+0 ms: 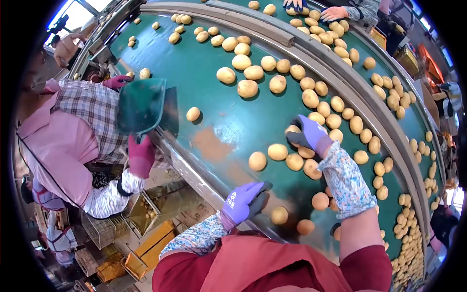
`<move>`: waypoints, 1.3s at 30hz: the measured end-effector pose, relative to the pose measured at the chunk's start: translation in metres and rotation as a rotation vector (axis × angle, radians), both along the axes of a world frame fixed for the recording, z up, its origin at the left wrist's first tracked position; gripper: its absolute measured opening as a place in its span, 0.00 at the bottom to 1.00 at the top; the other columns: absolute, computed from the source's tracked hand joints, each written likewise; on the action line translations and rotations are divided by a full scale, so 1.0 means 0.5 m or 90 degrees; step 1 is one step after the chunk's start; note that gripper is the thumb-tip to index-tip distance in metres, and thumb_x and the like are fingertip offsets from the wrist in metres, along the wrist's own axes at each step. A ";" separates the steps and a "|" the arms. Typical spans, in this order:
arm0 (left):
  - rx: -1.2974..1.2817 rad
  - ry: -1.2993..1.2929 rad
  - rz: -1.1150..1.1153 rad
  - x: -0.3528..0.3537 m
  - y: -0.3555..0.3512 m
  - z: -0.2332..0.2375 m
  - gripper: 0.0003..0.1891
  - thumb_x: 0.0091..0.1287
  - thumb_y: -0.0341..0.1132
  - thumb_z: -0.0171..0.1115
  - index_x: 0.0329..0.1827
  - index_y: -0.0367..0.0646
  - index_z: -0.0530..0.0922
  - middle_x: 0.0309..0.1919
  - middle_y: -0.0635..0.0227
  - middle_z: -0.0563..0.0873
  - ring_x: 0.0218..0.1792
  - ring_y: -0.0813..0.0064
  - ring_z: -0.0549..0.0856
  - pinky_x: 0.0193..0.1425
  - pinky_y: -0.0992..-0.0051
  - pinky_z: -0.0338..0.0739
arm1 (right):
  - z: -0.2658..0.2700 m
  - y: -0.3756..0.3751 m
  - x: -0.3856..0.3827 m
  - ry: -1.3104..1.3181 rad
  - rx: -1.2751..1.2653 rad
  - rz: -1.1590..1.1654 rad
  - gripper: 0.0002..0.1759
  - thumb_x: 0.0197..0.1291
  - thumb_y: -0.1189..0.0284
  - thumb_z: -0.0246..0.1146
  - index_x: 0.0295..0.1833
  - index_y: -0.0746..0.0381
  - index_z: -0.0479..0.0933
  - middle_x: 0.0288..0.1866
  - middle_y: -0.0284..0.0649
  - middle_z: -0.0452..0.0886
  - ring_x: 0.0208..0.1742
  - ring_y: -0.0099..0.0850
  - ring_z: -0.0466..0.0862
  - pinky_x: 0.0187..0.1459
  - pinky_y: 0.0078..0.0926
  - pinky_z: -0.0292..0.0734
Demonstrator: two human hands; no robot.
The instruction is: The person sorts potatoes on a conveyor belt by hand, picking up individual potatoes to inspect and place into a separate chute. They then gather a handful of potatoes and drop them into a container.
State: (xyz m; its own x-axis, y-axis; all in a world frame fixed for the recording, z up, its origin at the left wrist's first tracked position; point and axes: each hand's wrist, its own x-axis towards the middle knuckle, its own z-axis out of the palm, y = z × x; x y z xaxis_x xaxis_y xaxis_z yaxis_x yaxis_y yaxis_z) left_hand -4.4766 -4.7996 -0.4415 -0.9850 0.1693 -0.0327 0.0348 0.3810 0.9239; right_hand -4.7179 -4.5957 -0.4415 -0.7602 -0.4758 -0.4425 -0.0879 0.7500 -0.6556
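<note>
Potatoes lie spread over a green conveyor belt [194, 141]. My right hand [311, 135], in a purple and dark grey glove with a flowered sleeve cover, is closed around a potato [292, 129]. Close below it lie other potatoes, such as one potato [294, 161] and a larger one [312, 169]. My left hand [243, 202], gloved alike, hovers by the near edge of the belt. Its fingers are stretched out and apart, with no potato visible in them. The nearest potato to it is a loose one [279, 215] on its right.
At the left, a co-worker in maroon gloves holds a green scoop [141, 106] over the belt edge. A metal rail [335, 73] divides this belt from a second one, where another person's gloved hands [333, 13] touch potatoes. Crates [150, 248] stand on the floor below left.
</note>
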 end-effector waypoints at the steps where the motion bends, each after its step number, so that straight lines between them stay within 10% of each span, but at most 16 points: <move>1: 0.012 -0.012 0.005 -0.009 -0.009 -0.005 0.20 0.69 0.28 0.64 0.64 0.36 0.78 0.50 0.50 0.87 0.47 0.50 0.88 0.51 0.61 0.84 | -0.014 0.012 -0.009 0.027 -0.002 -0.020 0.31 0.56 0.55 0.71 0.61 0.62 0.78 0.52 0.51 0.86 0.55 0.42 0.86 0.57 0.38 0.80; 5: -0.095 0.213 0.118 -0.140 -0.068 -0.014 0.21 0.67 0.33 0.68 0.62 0.38 0.78 0.46 0.50 0.85 0.45 0.48 0.86 0.48 0.58 0.82 | -0.072 0.129 -0.128 0.017 -0.413 -0.220 0.24 0.69 0.59 0.65 0.63 0.63 0.77 0.52 0.41 0.84 0.50 0.34 0.83 0.50 0.33 0.80; 7: -0.221 0.212 0.184 -0.267 -0.093 0.046 0.27 0.66 0.36 0.68 0.69 0.39 0.74 0.63 0.45 0.79 0.60 0.45 0.81 0.64 0.55 0.77 | -0.116 0.226 -0.218 0.107 -0.399 -0.253 0.23 0.71 0.64 0.62 0.67 0.63 0.74 0.56 0.43 0.82 0.53 0.37 0.82 0.53 0.37 0.79; 13: -0.438 0.207 0.236 -0.497 -0.099 -0.078 0.32 0.60 0.43 0.71 0.70 0.51 0.74 0.64 0.43 0.76 0.62 0.39 0.77 0.65 0.51 0.75 | -0.108 0.232 -0.044 0.601 0.332 -0.165 0.31 0.68 0.62 0.66 0.73 0.62 0.71 0.73 0.62 0.71 0.74 0.60 0.69 0.75 0.51 0.64; 20: -0.427 -0.182 -0.160 -0.567 -0.136 0.015 0.19 0.58 0.48 0.71 0.45 0.44 0.89 0.44 0.56 0.91 0.48 0.56 0.90 0.54 0.58 0.83 | 0.048 0.129 0.195 0.434 0.134 -0.087 0.32 0.61 0.58 0.69 0.69 0.60 0.75 0.74 0.62 0.68 0.73 0.65 0.67 0.74 0.61 0.60; 26: -0.328 0.067 -0.129 -0.799 -0.233 0.085 0.30 0.58 0.27 0.70 0.67 0.43 0.77 0.59 0.56 0.84 0.57 0.61 0.85 0.62 0.68 0.79 | 0.059 0.085 0.326 0.355 0.129 -0.073 0.33 0.56 0.56 0.72 0.66 0.59 0.77 0.74 0.55 0.70 0.70 0.58 0.71 0.72 0.61 0.59; 33: -0.523 0.142 -0.074 -0.722 -0.232 -0.124 0.34 0.64 0.40 0.70 0.74 0.60 0.70 0.69 0.47 0.76 0.69 0.47 0.77 0.70 0.56 0.75 | 0.002 0.117 0.342 0.333 -0.003 -0.330 0.35 0.53 0.67 0.74 0.67 0.64 0.74 0.70 0.60 0.72 0.66 0.61 0.73 0.66 0.57 0.67; 39: -0.424 -0.068 -0.251 -0.858 -0.278 -0.019 0.31 0.63 0.35 0.74 0.71 0.52 0.76 0.63 0.55 0.81 0.61 0.59 0.82 0.63 0.64 0.80 | -0.009 -0.003 0.381 0.292 -0.095 -0.255 0.36 0.49 0.64 0.76 0.65 0.64 0.76 0.66 0.58 0.73 0.63 0.59 0.75 0.62 0.52 0.73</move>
